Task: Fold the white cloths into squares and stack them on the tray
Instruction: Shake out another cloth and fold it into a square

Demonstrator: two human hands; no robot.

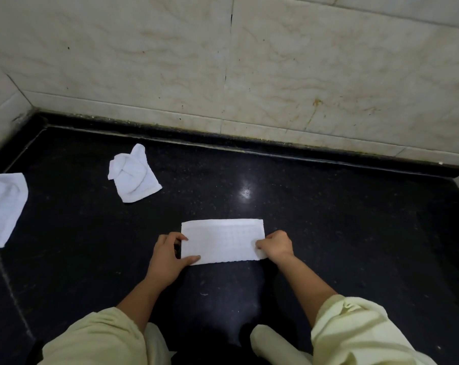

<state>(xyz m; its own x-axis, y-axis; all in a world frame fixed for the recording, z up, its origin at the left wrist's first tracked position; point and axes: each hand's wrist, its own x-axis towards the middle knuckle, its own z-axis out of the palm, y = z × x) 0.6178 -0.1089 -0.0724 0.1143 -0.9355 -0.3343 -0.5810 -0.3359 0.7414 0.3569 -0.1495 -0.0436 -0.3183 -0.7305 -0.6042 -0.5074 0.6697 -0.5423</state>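
Note:
A white cloth (pixel 221 239), folded into a long rectangle, lies flat on the black counter (pixel 328 219) in front of me. My left hand (pixel 167 255) pinches its left end, thumb on top near the front corner and fingers at the edge. My right hand (pixel 277 245) grips the right end with curled fingers. A crumpled white cloth (pixel 133 175) lies further back on the left. Another white cloth (pixel 3 206) lies partly spread at the far left edge of the view. No tray shows in the head view.
A tiled wall (pixel 223 61) rises behind the counter, with a raised black lip (pixel 249 144) along its base. The wall turns a corner at the back left. Pale yellow sleeves (pixel 354 333) cover my forearms.

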